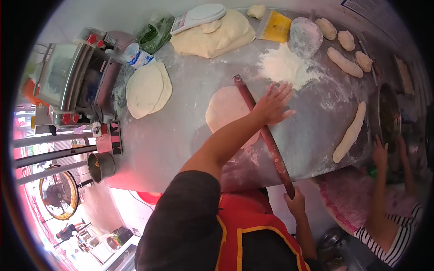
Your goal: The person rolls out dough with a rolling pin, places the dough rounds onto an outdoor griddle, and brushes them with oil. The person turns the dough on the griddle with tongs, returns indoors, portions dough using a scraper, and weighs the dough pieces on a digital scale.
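Note:
A flat round of rolled dough (228,110) lies on the metal table, with a long reddish-brown rolling pin (275,156) slanting across its right side. My left hand (273,105) is open, fingers stretched toward the flour pile (282,65). Its wrist crosses over the pin; whether the palm touches the pin is hidden. Near the table's front edge, my right hand (296,201) is closed around the pin's near end. To the left, two overlapping flat dough rounds (147,90) rest on the table.
A large dough mass (214,38) carries a white scale (199,17). Beside it are a yellow scraper (276,26) and a floury bowl (306,38). Dough rolls (349,132) lie at right. A dough machine (74,83) stands left. Another person's hands (389,151) reach a metal bowl (389,108).

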Demonstrator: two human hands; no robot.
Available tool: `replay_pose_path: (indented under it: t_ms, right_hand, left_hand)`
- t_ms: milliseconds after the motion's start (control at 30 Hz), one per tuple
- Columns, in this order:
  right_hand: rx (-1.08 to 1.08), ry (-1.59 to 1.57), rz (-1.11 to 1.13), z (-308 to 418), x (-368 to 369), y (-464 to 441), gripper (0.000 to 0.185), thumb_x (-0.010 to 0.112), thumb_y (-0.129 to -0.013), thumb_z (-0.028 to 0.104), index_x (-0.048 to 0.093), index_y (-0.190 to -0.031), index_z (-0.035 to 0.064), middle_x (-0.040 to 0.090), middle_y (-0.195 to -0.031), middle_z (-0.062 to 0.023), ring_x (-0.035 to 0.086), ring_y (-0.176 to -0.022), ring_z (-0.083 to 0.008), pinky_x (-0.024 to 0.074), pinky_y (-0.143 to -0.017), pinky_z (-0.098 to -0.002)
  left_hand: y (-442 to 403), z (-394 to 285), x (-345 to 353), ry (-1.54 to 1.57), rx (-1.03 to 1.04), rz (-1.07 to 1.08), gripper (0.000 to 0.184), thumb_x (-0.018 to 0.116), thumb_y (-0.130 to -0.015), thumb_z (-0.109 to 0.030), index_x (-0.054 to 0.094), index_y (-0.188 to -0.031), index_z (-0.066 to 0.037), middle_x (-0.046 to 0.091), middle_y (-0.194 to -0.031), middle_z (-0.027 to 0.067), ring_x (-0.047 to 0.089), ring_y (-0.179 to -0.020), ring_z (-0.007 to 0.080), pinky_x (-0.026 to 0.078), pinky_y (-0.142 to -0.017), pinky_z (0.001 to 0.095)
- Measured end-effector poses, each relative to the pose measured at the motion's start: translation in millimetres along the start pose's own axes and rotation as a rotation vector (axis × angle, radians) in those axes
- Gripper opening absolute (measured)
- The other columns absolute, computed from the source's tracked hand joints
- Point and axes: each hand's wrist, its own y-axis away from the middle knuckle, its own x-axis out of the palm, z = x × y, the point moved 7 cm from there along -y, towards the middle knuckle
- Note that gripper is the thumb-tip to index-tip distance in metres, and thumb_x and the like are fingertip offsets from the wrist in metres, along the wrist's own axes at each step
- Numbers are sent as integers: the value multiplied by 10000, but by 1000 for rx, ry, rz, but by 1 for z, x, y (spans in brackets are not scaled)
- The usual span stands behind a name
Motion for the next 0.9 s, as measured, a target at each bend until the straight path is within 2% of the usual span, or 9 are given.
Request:
replay_pose_path:
  t_ms: [67, 200, 300, 367, 467, 533, 633, 767, 900]
  right_hand:
    - [-45, 25, 11, 7, 2, 3, 313, 675, -775, 210, 539, -999, 40, 640, -854, -191, 622, -839, -393, 474, -725, -464]
    - [-96, 105, 146, 22, 25, 12, 296, 636, -797, 264, 538, -972, 45, 635, -830, -184, 619, -822, -393, 469, -716, -466]
    - [-72, 41, 137, 16, 25, 15, 295, 641, -792, 255, 545, -969, 40, 637, -826, -192, 624, -813, -388, 467, -712, -471]
    - [-23, -19, 98, 6, 18, 11, 293, 651, -783, 238, 547, -968, 35, 639, -823, -195, 627, -807, -386, 467, -712, -476]
    - [35, -93, 19, -5, -2, 3, 292, 678, -761, 203, 546, -955, 29, 637, -805, -194, 623, -795, -392, 465, -711, -481]
    - [-5, -22, -26, 2, -2, 4, 285, 676, -763, 206, 543, -944, 30, 633, -789, -195, 622, -783, -394, 467, -705, -479]
    - [-20, 43, -14, 19, 21, 19, 287, 674, -770, 233, 536, -922, 33, 627, -758, -193, 620, -756, -400, 469, -691, -480]
    - [-18, 100, 81, 45, 59, 36, 307, 655, -793, 292, 531, -912, 37, 629, -759, -195, 620, -759, -406, 470, -676, -485]
    - [4, 89, 36, 52, 71, 47, 318, 648, -799, 306, 528, -904, 31, 634, -774, -219, 619, -768, -418, 470, -677, -499]
  left_hand:
    - [-8, -2, -3, 21, -33, 2, 673, 423, -917, -497, 334, -1407, -44, 285, -1489, 134, 202, -1404, 262, 89, -1149, 467]
    - [117, 34, -32, -52, -121, 222, 704, 545, -851, -428, 348, -1390, -20, 300, -1473, 175, 225, -1390, 326, 139, -1120, 514]
    - [121, 36, -30, -28, -103, 215, 739, 587, -811, -424, 353, -1389, -28, 294, -1476, 184, 209, -1395, 346, 157, -1106, 532]
    - [57, 20, -9, -136, -81, 268, 726, 481, -872, -494, 322, -1409, -32, 273, -1491, 161, 184, -1409, 304, 100, -1138, 496]
    - [-26, 5, 16, -106, 22, 54, 754, 422, -883, -559, 315, -1415, -36, 232, -1511, 150, 156, -1418, 276, 85, -1150, 467]
    - [-30, 3, 11, -50, 45, 20, 758, 416, -884, -569, 320, -1412, -34, 224, -1514, 148, 155, -1418, 275, 86, -1151, 463]
    - [26, 21, -13, -88, -47, 163, 744, 455, -876, -541, 333, -1407, -34, 220, -1514, 149, 151, -1419, 285, 92, -1149, 465]
    - [146, 69, -59, -50, -93, 148, 718, 498, -881, -483, 345, -1384, 6, 290, -1479, 161, 210, -1397, 280, 137, -1142, 467]
    - [105, 67, -36, -61, 29, 168, 715, 525, -851, -452, 356, -1375, 5, 286, -1480, 167, 226, -1385, 324, 125, -1142, 473]
